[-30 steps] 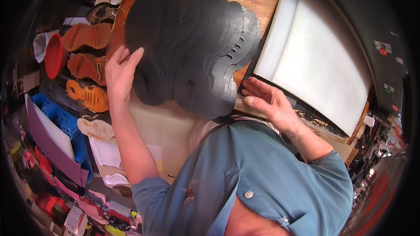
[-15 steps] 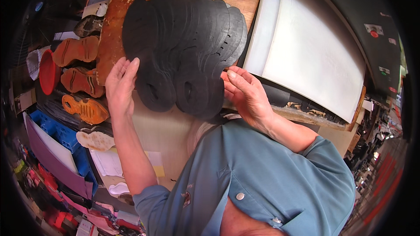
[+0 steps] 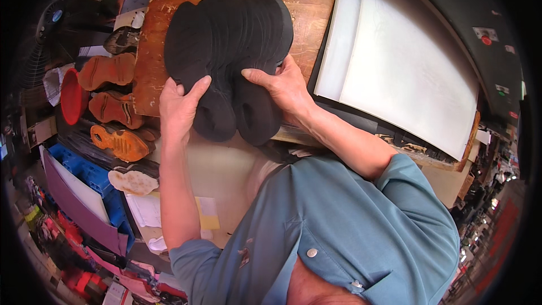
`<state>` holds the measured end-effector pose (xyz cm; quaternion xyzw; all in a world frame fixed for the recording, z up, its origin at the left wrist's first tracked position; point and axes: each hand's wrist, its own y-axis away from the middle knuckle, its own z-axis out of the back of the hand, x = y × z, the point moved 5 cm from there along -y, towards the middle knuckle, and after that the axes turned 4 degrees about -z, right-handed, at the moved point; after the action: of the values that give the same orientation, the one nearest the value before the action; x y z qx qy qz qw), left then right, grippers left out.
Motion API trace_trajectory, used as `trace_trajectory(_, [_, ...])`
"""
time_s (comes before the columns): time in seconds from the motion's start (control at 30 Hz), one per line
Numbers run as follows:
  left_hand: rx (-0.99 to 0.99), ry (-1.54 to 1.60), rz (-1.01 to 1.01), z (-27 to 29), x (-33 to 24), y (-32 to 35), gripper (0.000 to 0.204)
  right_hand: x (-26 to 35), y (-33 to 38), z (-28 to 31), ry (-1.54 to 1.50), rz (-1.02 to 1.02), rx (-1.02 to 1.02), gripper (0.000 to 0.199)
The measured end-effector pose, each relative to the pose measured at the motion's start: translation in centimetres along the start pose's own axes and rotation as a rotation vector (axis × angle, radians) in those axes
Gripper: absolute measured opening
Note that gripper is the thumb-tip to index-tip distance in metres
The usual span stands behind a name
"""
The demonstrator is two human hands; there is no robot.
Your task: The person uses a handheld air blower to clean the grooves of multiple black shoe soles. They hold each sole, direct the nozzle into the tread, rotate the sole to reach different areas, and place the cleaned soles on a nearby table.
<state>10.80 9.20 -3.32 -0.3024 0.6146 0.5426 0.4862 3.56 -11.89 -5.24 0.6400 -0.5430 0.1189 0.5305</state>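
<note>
A fanned-out stack of flat black shoe soles (image 3: 234,39) lies on the worn wooden board (image 3: 152,28), its near ends reaching past the board's edge toward me. My left hand (image 3: 178,110) grips the left side of the stack, thumb on top, the other fingers mostly hidden at the edge. On the right side my right hand (image 3: 289,89) is closed on the stack, its thumb across the top and its fingers around the outer edge. Two rounded heel ends with hollows in their surface stick out between my hands.
White sheets (image 3: 406,62) lie on the surface at the right. Left of the board sit orange-brown sole-shaped pieces (image 3: 118,142), a red round dish (image 3: 73,97), a blue crate (image 3: 84,172) and a black fan (image 3: 48,20). A red button (image 3: 486,39) is on the dark machine.
My hands have come from loosely beside the soles to gripping them. The fan of soles is now narrower, its right edge drawn to the left.
</note>
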Motion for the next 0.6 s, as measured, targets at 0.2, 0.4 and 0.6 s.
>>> trace_trajectory(0.2, [0.036,0.230,0.004,0.1,-0.6,-0.4,0.056,0.8,-0.6,-0.9,-0.101,0.092,0.167,0.061])
trace_trajectory(0.4, [0.111,0.564,0.132,0.6,0.2,-0.5,0.056,2.0,-0.8,-0.4,-0.075,0.012,0.201,0.053])
trace_trajectory(0.6, [-0.106,0.710,0.191,4.7,-1.4,0.2,0.038,2.5,-0.7,1.9,0.085,0.012,0.048,0.049])
